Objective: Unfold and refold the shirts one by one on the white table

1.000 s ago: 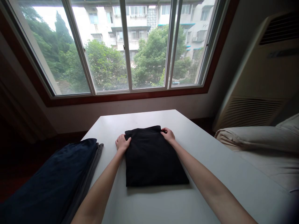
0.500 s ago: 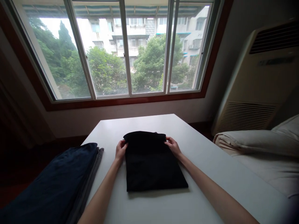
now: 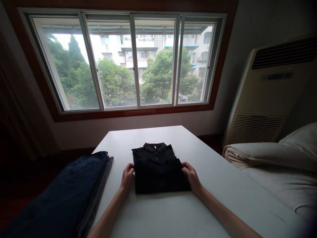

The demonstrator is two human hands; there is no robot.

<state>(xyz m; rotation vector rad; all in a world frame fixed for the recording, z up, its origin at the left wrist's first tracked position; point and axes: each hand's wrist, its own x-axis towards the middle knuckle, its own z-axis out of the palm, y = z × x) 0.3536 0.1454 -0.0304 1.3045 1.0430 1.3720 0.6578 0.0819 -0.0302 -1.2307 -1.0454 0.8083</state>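
Note:
A black polo shirt (image 3: pixel 158 177) lies partly folded on the white table (image 3: pixel 158 215). Its collar, with a small pale label, and its buttons show at the far end, above a folded-over layer. My left hand (image 3: pixel 127 175) pinches the left edge of that layer between thumb and fingers. On the opposite side, my right hand (image 3: pixel 192 175) grips the layer's right edge the same way. The undersides of both pinched edges are hidden.
On the left of the table lies a stack of folded dark blue and grey clothes (image 3: pixel 64 188). To the right stands a light-coloured sofa (image 3: pixel 267 158), with a floor-standing air conditioner (image 3: pixel 257 96) behind it. A window (image 3: pixel 133 66) spans the far wall.
Both hands have come nearer to me, drawing the folded layer's top edge back, so the collar and buttons now show. The camera view has tilted upward slightly.

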